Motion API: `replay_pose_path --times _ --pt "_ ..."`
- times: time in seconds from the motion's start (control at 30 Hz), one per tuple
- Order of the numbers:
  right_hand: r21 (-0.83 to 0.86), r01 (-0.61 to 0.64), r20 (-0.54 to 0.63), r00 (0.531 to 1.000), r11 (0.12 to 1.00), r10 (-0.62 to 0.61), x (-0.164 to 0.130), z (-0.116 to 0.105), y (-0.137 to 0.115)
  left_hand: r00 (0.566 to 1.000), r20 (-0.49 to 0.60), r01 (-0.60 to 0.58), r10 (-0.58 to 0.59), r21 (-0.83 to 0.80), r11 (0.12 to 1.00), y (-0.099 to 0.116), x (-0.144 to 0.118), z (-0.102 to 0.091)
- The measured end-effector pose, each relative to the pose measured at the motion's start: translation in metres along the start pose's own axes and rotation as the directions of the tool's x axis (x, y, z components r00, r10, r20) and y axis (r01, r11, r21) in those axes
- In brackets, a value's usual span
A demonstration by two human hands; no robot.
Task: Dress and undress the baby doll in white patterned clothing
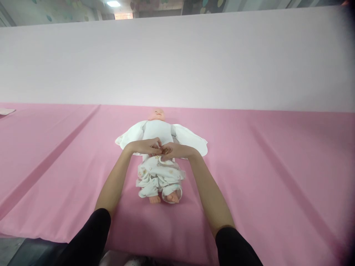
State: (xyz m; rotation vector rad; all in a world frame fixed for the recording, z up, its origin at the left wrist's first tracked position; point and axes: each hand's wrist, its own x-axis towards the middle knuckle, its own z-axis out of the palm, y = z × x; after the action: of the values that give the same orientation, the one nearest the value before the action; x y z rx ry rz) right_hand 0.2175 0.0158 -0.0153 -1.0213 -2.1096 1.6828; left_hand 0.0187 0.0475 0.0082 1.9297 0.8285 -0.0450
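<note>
A baby doll (157, 114) lies on its back, head away from me, in a white top (156, 128). White patterned trousers (161, 170) sit bunched on its legs, with both bare feet (172, 197) sticking out below. My left hand (148, 146) and my right hand (176, 150) meet over the doll's belly, just above the trousers' waistband. The fingers of both hands are bent and pinched together. Whatever is between them is small and hidden. A right fingertip comes down to the waistband. White sleeves (191, 140) spread out flat on either side of the doll.
A pink sheet (263, 177) with fold creases covers the table. Behind it rises a plain white panel (177, 62), with glass along its top. The edge of a pale flat item (6, 111) shows at the far left. The table's front edge runs near my body.
</note>
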Motion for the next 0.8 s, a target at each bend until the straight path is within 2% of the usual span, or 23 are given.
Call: replay_pose_path --times 0.07,0.2,0.33,0.47,0.53,0.67,0.8 --pt "0.034 0.001 -0.002 1.0 0.999 -0.001 -0.002 0.0 -0.002 0.997 0.063 -0.045 0.049 -0.056 0.997 -0.004 0.002 0.0" --pt "0.055 0.014 -0.038 0.999 0.998 -0.012 -0.005 -0.002 -0.003 0.989 0.114 -0.073 0.093 -0.167 0.983 -0.009 0.005 -0.001" --pt "-0.021 -0.018 -0.09 0.996 1.0 0.016 -0.009 -0.008 0.002 0.976 0.209 -0.049 0.063 -0.073 0.996 -0.012 0.006 -0.005" --pt "-0.132 -0.115 -0.027 0.993 0.985 0.113 -0.012 -0.015 0.012 0.951 0.307 -0.038 0.026 0.034 0.999 -0.014 0.003 -0.013" --pt "-0.16 -0.12 -0.008 0.993 0.98 0.121 -0.012 -0.017 0.016 0.955 0.295 -0.017 0.005 0.036 0.999 -0.018 -0.001 -0.018" --pt "-0.157 -0.11 -0.02 0.994 0.981 0.108 -0.012 -0.021 0.022 0.981 0.194 0.01 -0.01 0.002 1.0 -0.032 -0.009 -0.028" --pt "-0.052 -0.11 -0.121 0.987 0.993 0.103 -0.013 -0.026 0.03 0.998 0.07 -0.001 0.003 -0.031 1.0 -0.044 -0.015 -0.036"
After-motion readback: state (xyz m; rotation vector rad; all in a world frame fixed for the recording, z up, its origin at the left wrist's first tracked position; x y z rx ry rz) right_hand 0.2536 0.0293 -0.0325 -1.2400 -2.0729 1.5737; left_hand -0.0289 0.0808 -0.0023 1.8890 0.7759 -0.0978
